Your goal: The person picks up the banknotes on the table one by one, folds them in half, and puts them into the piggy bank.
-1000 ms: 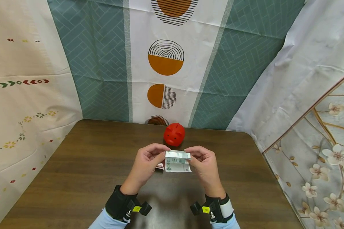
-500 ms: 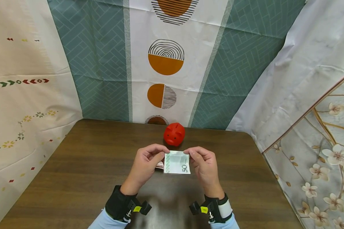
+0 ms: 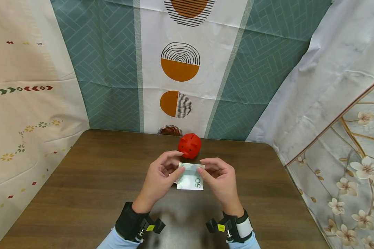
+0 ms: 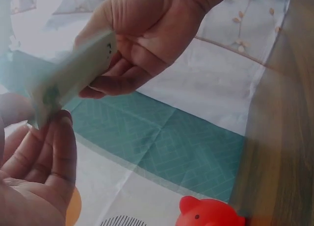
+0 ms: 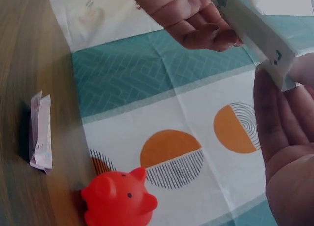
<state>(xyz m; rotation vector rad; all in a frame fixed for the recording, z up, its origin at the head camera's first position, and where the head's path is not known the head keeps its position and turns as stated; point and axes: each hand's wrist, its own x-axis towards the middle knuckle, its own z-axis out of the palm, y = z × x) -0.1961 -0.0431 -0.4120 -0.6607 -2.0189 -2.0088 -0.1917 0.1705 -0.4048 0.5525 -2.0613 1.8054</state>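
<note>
A green-and-white banknote (image 3: 190,179) marked 50 is held above the table, one side in each hand. My left hand (image 3: 159,178) pinches its left edge with the thumb on the near face; the forefinger is raised and overlaps the piggy bank in the head view. The right hand (image 3: 220,175) pinches the right edge, thumb on the face too. Both wrist views show the note (image 5: 260,35) folded into layers. Behind the hands stands a red pig-shaped piggy bank (image 3: 190,146). A folded pinkish banknote (image 5: 41,133) rests on the table, almost hidden by my left hand in the head view.
The brown wooden table (image 3: 112,159) meets a green and white patterned cloth (image 3: 112,69) at its back edge. A cream cloth (image 3: 28,138) hangs at the left, and a flowered white one (image 3: 339,155) at the right.
The banknote's upper strip showed print a second ago; now the side marked 50 faces up. Both thumbs have moved inward onto it, and the left forefinger has lifted. The piggy bank stays put.
</note>
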